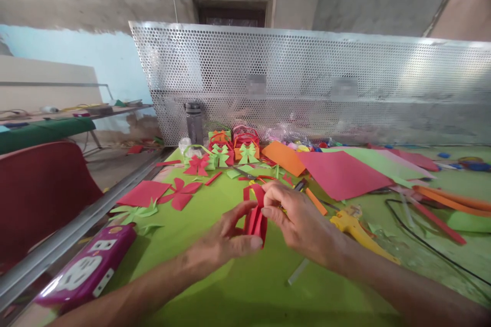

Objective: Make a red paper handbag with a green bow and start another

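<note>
One red paper bag (256,226): small, narrow, with lengthwise folds.
Handle (260,195): red strip, curved in a loop.
Left hand (225,237): clamped around the bag's body.
Right hand (293,212): pinching the handle.

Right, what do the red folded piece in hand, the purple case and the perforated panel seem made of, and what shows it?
Red folded piece: probably matte paper or thin card, given its creases. Purple case: likely glossy plastic, from its bright highlights. Perforated panel: apparently metal, silvery with a dull sheen.
</note>
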Action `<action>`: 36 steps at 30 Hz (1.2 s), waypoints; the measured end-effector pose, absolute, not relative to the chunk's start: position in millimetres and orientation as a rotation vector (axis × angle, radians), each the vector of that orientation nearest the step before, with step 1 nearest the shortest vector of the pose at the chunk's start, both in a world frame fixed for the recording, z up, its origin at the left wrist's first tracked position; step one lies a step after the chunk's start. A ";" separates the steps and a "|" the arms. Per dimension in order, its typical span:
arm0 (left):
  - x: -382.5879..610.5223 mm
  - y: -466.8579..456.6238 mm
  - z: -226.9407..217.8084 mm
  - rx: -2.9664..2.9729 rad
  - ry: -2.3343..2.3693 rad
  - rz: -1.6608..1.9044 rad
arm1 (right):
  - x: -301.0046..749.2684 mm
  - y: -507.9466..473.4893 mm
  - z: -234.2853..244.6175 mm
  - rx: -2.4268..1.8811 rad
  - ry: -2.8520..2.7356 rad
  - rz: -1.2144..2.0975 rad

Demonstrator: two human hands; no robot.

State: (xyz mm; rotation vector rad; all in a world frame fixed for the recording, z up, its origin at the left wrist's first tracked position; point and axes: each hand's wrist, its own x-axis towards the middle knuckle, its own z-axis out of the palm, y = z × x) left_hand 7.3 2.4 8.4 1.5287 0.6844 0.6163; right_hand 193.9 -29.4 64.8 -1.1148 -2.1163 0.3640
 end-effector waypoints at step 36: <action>10.2 -1.8 29.1 1.481 0.446 0.590 | 187.1 -35.9 48.8 -0.918 -1.966 0.270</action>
